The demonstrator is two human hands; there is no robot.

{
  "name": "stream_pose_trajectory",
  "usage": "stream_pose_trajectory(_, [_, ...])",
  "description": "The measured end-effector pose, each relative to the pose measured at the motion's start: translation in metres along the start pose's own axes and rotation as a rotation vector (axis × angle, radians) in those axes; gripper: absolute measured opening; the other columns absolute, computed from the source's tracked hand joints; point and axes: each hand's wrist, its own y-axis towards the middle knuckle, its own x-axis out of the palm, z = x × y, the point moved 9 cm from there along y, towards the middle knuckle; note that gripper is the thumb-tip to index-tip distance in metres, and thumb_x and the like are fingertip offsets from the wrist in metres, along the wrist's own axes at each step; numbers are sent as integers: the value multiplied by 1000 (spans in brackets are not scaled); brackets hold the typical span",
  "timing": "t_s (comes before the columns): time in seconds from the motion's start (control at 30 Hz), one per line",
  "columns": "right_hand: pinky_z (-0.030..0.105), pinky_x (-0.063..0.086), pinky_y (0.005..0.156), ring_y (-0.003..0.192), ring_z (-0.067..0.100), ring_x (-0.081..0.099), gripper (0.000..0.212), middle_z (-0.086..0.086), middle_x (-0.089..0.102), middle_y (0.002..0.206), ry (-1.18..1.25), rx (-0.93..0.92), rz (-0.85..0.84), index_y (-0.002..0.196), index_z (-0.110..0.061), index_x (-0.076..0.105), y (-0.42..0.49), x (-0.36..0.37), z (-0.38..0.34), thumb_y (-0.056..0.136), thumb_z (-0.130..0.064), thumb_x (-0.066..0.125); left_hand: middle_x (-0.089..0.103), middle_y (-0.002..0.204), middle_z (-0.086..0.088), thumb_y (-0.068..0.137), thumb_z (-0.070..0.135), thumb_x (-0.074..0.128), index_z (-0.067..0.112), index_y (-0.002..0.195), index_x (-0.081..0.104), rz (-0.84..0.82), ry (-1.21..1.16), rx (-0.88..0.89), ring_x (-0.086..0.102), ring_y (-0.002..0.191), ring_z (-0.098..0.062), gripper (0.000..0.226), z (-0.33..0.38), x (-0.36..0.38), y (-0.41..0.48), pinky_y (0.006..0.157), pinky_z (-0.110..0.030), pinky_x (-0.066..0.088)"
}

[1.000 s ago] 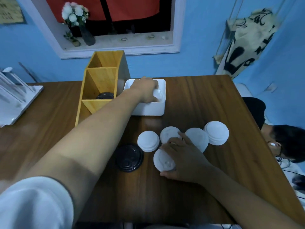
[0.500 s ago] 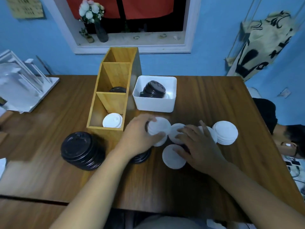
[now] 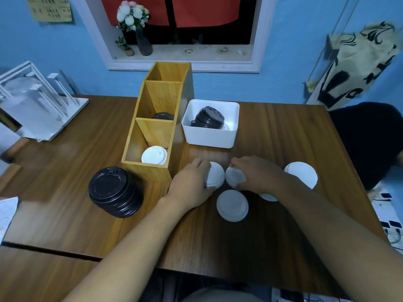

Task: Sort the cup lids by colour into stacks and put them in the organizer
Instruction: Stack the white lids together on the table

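While 2 hands [image 3: 192, 184] [image 3: 257, 175] hold 2 lids [image 3: 218, 174] [image 3: 234, 178], 1 black stack [image 3: 111, 188] stands apart.

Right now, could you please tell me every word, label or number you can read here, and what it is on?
Nothing can be read.
Yellow notice, top left: dark writing, too blurred.
Hanging cloth: black brush marks, not legible.
Black lid stack: embossed marks, too small.

Glossy black plastic lids [image 3: 115, 191] left of the left hand [image 3: 192, 184]; matt white lids [image 3: 232, 205]; smooth wooden organizer [image 3: 157, 118]; grained desk [image 3: 272, 136].
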Motion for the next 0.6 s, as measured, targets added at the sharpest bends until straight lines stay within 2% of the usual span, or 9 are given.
stream_pose_trajectory(0.1, [30, 44, 73, 106, 20, 58, 59, 0, 60, 126, -25, -12, 1, 127, -28, 47, 1, -1, -5, 80, -41, 80, 57, 133, 0, 83, 43, 81, 18, 126, 55, -26, 36, 11, 61, 108, -25, 56, 4, 1, 4, 80, -39, 57])
stream_pose_trajectory(0.23, [33, 49, 80, 113, 22, 55, 63, 0, 59, 128, -34, -17, -13, 128, -28, 44, 3, 0, -8, 79, -40, 81, 53, 146, 1, 85, 41, 80, 26, 143, 45, -78, 60, 29, 59, 120, -25, 69, 7, 3, 11, 84, -36, 56])
stream_pose_trajectory(0.33, [33, 48, 78, 111, 22, 56, 62, 1, 60, 126, -22, -15, -28, 127, -27, 44, 4, 0, -9, 79, -37, 82, 46, 153, 4, 88, 47, 76, 34, 155, 39, -162, 130, 35, 52, 131, -26, 78, 8, 8, 17, 93, -39, 55])
stream_pose_trajectory(0.47, [30, 45, 75, 111, 22, 58, 64, 2, 60, 126, -4, -16, -28, 129, -27, 44, 4, 1, -9, 78, -36, 83, 52, 139, 3, 75, 54, 85, 38, 148, 49, -214, 172, -6, 58, 120, -25, 83, 3, 7, 31, 86, -39, 53])
stream_pose_trajectory(0.6, [31, 49, 78, 113, 22, 57, 68, 2, 59, 129, -34, -14, -24, 130, -28, 41, 6, 2, -8, 78, -40, 82, 45, 121, 4, 67, 56, 89, 34, 141, 45, -252, 164, 14, 56, 111, -23, 89, 6, 12, 37, 75, -33, 49])
